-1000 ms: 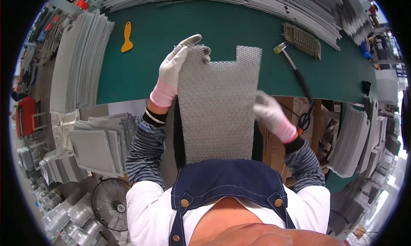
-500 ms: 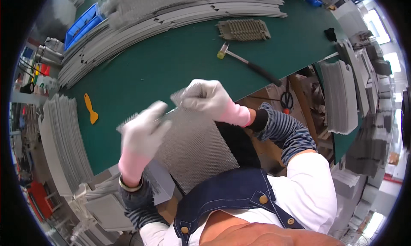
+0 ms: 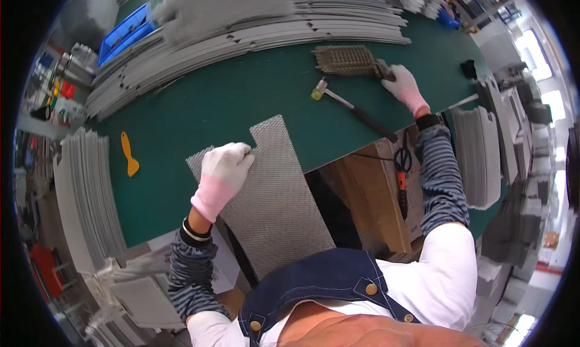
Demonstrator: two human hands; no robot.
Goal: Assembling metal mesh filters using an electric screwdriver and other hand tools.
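A grey metal mesh sheet (image 3: 275, 196) slants from my lap up onto the green table's near edge. It has a notch in its far edge. My left hand (image 3: 223, 168) is closed on the sheet's far edge, beside the notch. Out at the far right, my right hand (image 3: 402, 84) reaches to a row of small grey-brown pieces (image 3: 344, 60). Its fingers are closed on a small grey-brown piece (image 3: 383, 69) at the row's right end, partly hidden by the glove. Both hands wear white gloves with pink cuffs.
A hammer (image 3: 356, 111) lies on the green table (image 3: 175, 123), near the row. A yellow scraper (image 3: 128, 155) lies at left. Panel stacks stand along the back (image 3: 241, 42), left (image 3: 90, 196) and right (image 3: 477, 156). Scissors (image 3: 403, 159) and cardboard (image 3: 377, 196) show below the table's edge.
My right hand has left the mesh sheet and moved far right to the row of small pieces. My left hand has shifted right along the sheet, whose notched far edge now shows.
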